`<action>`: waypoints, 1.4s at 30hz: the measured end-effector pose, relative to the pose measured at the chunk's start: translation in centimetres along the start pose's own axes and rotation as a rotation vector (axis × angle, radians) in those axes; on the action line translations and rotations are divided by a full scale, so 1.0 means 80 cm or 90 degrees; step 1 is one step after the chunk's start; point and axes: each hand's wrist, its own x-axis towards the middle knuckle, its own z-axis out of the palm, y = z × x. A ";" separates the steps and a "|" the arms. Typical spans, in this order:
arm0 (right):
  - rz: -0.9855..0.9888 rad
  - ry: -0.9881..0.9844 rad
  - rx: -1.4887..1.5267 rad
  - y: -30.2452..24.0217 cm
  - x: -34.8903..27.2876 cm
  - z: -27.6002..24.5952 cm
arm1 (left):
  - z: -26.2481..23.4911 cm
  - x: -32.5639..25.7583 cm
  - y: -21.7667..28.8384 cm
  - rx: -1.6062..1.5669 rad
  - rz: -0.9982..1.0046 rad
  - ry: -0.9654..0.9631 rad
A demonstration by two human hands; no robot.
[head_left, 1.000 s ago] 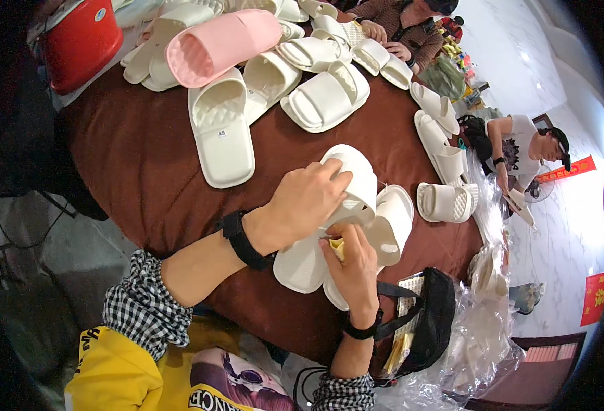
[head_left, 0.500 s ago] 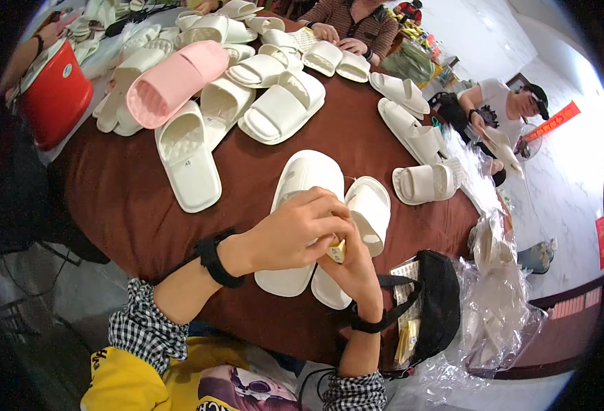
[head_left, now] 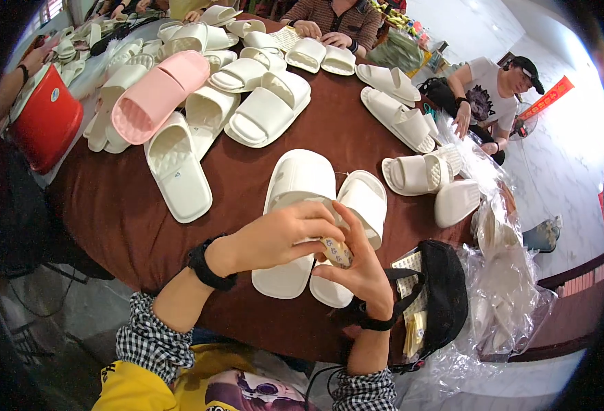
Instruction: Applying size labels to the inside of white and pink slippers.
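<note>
Above a pair of white slippers, my two hands meet around a small yellowish sheet of number stickers. My left hand is closed, its fingers pinching the sheet's left edge. The thumb and fingers of my right hand curve round the other side of it. Under my hands lie the left slipper and the right slipper, toes away from me; their middles are partly covered by my hands. To the left rests another white slipper with a small sticker on its insole.
A pink slipper tops a pile of white slippers on the brown cloth. At right are a black bag, sticker sheets, clear plastic wrap and a loose slipper. A red bucket stands left; co-workers sit around.
My fingers have spread and the sticker sheet now shows more of its face. A white slipper has appeared on the table's right edge, and the co-worker there no longer holds one up.
</note>
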 end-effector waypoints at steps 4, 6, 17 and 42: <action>-0.182 0.045 -0.181 0.003 0.003 -0.006 | -0.017 0.003 0.009 -0.031 -0.085 0.080; -0.215 0.091 -0.174 0.003 0.003 -0.006 | -0.023 0.004 0.013 -0.117 -0.204 0.130; -0.224 0.275 -0.198 0.001 0.001 0.001 | -0.020 0.004 0.012 -0.082 -0.162 0.164; -0.391 0.346 -0.520 -0.010 0.008 0.015 | 0.003 -0.001 0.000 0.137 -0.020 0.130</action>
